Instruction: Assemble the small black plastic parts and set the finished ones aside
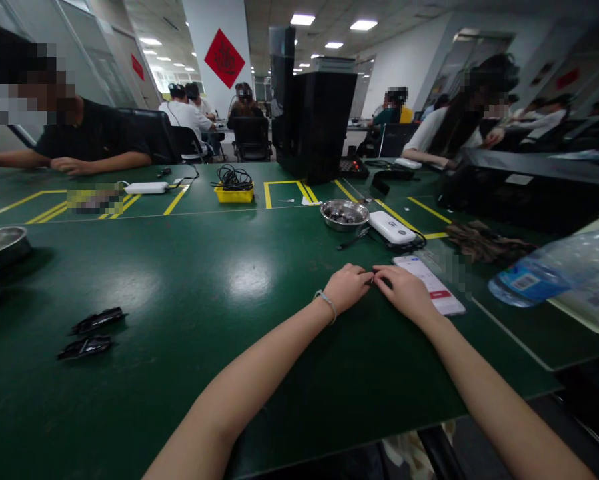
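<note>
Pointing toward each other, the bent fingers of the left hand and right hand stand narrow, tips all but touching; whether they pinch anything, I cannot tell. Just beside the right fingers lies a flat, glossy phone. Beyond them sit a rounded white device and a shiny steel bowl of dark lumps. Well left, two shiny black pieces rest on the green worktop.

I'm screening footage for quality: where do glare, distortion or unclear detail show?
Head view: two pale glare patches on the green table; bright ceiling lights above. Same view: plastic bottle stretched near the right edge; anything between left hand and right hand too small to tell.
</note>
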The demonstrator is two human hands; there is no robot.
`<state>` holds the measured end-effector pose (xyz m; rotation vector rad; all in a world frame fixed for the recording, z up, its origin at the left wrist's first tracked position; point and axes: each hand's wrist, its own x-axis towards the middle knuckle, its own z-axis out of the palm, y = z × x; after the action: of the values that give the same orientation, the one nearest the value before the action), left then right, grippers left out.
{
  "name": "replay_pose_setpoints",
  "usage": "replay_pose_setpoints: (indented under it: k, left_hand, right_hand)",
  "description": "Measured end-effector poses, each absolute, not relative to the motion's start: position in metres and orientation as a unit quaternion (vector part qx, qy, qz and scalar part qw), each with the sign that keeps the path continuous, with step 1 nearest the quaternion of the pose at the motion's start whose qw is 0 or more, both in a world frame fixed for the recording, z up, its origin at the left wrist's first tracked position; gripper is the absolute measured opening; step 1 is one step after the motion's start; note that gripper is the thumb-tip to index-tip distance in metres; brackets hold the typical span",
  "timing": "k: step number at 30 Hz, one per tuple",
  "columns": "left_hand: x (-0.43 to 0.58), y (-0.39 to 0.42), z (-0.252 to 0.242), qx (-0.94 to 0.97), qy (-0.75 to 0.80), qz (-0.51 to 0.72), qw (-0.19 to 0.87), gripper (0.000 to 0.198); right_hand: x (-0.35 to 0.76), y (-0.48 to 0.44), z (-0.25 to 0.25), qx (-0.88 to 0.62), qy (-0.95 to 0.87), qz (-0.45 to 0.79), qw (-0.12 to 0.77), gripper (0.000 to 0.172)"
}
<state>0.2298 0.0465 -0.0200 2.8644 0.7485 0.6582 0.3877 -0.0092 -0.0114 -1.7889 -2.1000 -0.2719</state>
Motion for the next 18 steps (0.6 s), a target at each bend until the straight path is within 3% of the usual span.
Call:
replay_pose_setpoints:
  k: [12,18]
  left_hand:
    - [0.255,0.053,-0.022,0.928,0.286,0.228,0.068,0.024]
    - [0.267,0.059,-0.028,0.909,0.324,0.238,0.107,0.035]
  right_hand:
    - [0.398,-0.001,-0.016,-0.672,-0.7,-0.158,0.18,0.017]
    - [0.4,0.001,-0.015,-0.686,-0.681,-0.182,0.18,0.016]
